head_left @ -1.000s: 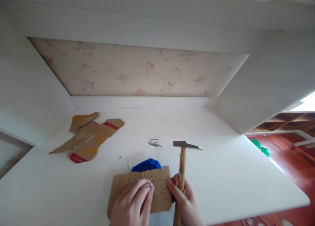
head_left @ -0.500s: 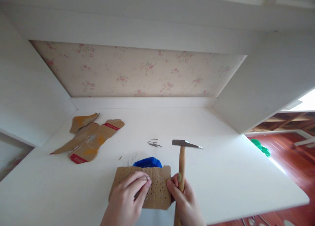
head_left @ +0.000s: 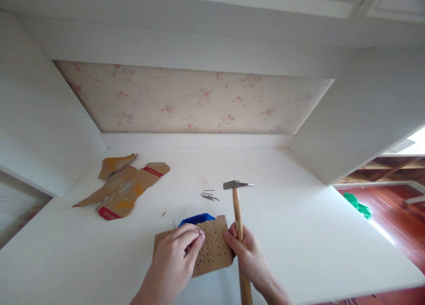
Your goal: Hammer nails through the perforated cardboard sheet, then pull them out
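Note:
A piece of brown cardboard [head_left: 214, 247], punched with many small holes, lies over a blue object [head_left: 198, 219] that is mostly hidden. My left hand [head_left: 177, 254] is closed in a pinch above the cardboard; a small grey tip, apparently a nail, shows at its fingertips. In my right hand [head_left: 247, 252] is a hammer [head_left: 237, 207], gripped by its wooden handle with the metal head pointing away from me. My right thumb also presses on the cardboard's right edge. Several loose nails [head_left: 209, 196] lie on the white tabletop beyond the blue object.
Torn cardboard pieces [head_left: 133, 187] lie at the left of the white tabletop [head_left: 292, 234]. White panels [head_left: 361, 114] enclose both sides, with a cabinet overhead. Past the right edge, a green object [head_left: 357, 204] rests on the reddish floor.
The hammer and my right hand have shifted slightly left, and the cardboard has tilted, its right side moving away from me. My left hand keeps its pinch. The camera view has shifted slightly.

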Available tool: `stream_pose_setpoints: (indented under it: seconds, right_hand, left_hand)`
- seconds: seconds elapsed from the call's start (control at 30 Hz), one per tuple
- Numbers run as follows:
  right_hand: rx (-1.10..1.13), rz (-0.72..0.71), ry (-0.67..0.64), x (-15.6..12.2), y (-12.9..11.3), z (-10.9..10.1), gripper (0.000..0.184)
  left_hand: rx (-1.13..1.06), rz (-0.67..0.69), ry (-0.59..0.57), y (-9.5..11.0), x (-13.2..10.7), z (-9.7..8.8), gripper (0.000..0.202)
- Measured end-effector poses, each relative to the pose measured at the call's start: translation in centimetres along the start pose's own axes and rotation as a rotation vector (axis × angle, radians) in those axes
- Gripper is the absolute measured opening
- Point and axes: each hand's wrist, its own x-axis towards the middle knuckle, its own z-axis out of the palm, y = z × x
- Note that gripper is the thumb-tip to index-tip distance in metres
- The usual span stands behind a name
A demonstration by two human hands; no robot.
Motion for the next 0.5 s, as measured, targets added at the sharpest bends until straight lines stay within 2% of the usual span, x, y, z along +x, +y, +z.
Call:
stream_pose_setpoints:
  seconds: [0.27,0.4,0.5]
  right_hand:
    - [-0.017,-0.034,0.042,0.0,0.0,0.0,0.038]
    - [-0.014,-0.05,0.057,0.2,0.3,0.3,0.04]
    - [0.059,0.0,0.04,0.2,0.3,0.5,0.041]
  left_hand:
    - [-0.025,-0.042,-0.069,0.5,1.5,-0.5,0.027]
    - [-0.098,-0.019,-0.101,0.5,2.5,0.4,0.026]
    - [-0.155,-0.034,-0.066,0.1,2.7,1.2,0.024]
